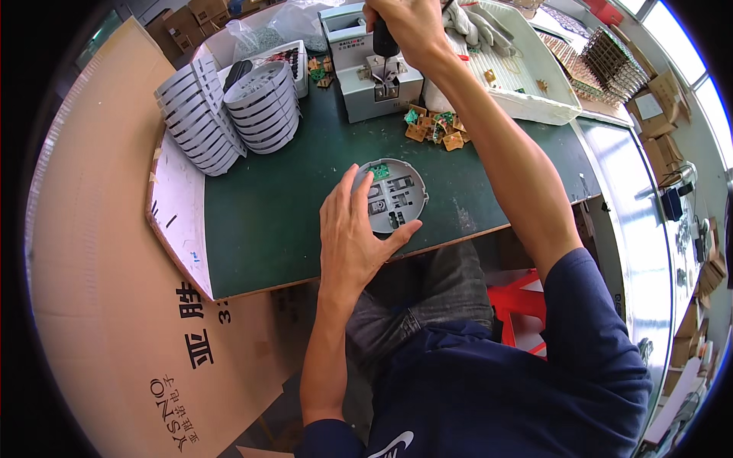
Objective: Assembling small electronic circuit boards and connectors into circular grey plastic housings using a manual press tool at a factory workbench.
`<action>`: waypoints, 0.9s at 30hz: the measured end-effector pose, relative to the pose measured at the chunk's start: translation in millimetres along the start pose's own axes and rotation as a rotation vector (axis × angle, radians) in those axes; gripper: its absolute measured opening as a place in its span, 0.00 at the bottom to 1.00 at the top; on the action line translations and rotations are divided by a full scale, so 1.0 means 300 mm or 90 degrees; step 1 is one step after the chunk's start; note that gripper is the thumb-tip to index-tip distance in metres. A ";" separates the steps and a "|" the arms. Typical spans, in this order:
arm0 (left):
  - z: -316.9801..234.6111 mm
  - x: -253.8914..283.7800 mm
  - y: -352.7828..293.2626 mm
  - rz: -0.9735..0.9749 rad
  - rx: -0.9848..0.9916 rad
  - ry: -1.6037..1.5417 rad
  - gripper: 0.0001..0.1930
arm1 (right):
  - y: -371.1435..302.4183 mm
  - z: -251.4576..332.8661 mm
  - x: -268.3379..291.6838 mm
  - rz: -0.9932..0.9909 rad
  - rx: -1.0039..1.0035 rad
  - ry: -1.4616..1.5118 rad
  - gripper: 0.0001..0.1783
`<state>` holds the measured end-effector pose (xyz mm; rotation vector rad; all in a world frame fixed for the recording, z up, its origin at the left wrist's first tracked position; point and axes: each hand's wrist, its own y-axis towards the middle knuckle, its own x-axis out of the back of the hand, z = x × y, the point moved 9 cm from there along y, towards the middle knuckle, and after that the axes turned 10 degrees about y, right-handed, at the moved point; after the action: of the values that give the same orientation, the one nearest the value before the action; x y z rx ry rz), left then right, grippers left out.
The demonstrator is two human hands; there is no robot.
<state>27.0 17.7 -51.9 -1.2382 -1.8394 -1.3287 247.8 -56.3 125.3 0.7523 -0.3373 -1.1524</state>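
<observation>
A round grey plastic housing lies on the green tabletop, its inner side up. A small green circuit board sits at its upper edge. My left hand is curved around the housing, fingers at the upper left and thumb at the lower right rim. Farther off, my right hand is wrapped round the black handle of a screwdriver. The screwdriver points down, its shaft at the metal pick-up part on the front of a grey screw feeder. Whether a screw is on the tip is too small to tell.
Several grey housings stand in two stacks at the left. Loose small circuit boards lie beside the feeder. A white foam tray with gloves is at the back right. A large cardboard sheet stands along the left.
</observation>
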 end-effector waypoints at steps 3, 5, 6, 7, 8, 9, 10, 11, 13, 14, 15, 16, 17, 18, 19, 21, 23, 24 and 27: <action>-0.010 0.000 0.003 0.002 -0.002 -0.003 0.49 | -0.013 0.017 -0.013 0.008 -0.023 -0.004 0.14; -0.003 -0.003 -0.002 0.001 0.002 0.006 0.49 | -0.042 0.020 -0.019 0.029 -0.039 0.006 0.14; 0.001 -0.005 -0.002 0.003 0.004 0.005 0.49 | -0.063 0.022 -0.023 0.049 -0.052 0.015 0.13; -0.004 -0.006 0.001 -0.001 -0.002 0.007 0.49 | -0.094 0.037 -0.012 0.050 -0.054 0.013 0.13; -0.004 -0.006 0.001 -0.005 -0.005 0.011 0.49 | -0.138 0.031 -0.015 0.055 -0.103 0.069 0.13; -0.002 -0.008 0.000 -0.003 -0.001 0.010 0.49 | -0.184 0.025 -0.026 0.060 -0.152 0.125 0.13; -0.007 -0.006 0.002 -0.007 -0.005 0.013 0.49 | -0.217 0.056 -0.040 0.059 -0.154 0.123 0.13; -0.007 -0.006 0.003 -0.011 -0.009 0.016 0.49 | -0.245 0.096 -0.059 0.041 -0.145 0.145 0.13; -0.006 -0.006 0.004 -0.011 -0.012 0.020 0.50 | -0.283 0.116 -0.085 0.022 -0.153 0.187 0.13; -0.010 -0.003 0.004 -0.014 -0.016 0.024 0.50 | -0.290 0.107 -0.078 0.020 -0.154 0.188 0.13; -0.013 -0.001 0.004 -0.011 -0.017 0.025 0.50 | -0.299 0.094 -0.085 0.060 -0.147 0.168 0.13; -0.014 0.003 0.005 -0.013 -0.012 0.022 0.48 | -0.305 0.088 -0.098 0.102 -0.140 0.149 0.13; -0.014 0.005 0.005 -0.015 -0.007 0.019 0.47 | -0.307 0.085 -0.106 0.122 -0.129 0.153 0.14; -0.016 0.003 0.005 -0.014 -0.006 0.020 0.47 | -0.315 0.081 -0.101 0.121 -0.130 0.153 0.14; -0.015 0.002 0.003 -0.018 -0.009 0.018 0.47 | -0.324 0.080 -0.105 0.110 -0.145 0.158 0.14; -0.011 -0.001 -0.003 -0.020 -0.008 0.018 0.47 | -0.337 0.064 -0.110 0.099 -0.163 0.165 0.14; -0.016 -0.005 -0.001 -0.018 -0.020 0.027 0.50 | -0.340 0.059 -0.109 0.102 -0.147 0.173 0.14; -0.016 -0.008 -0.002 -0.018 -0.020 0.026 0.50 | -0.344 0.054 -0.106 0.102 -0.149 0.172 0.14; -0.006 -0.014 -0.004 -0.016 -0.019 0.025 0.50 | -0.349 0.039 -0.112 0.101 -0.166 0.171 0.14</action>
<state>27.6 14.3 -55.4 -1.1988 -1.8201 -1.3888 154.8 -50.9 66.0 0.6278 -0.0192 -0.9111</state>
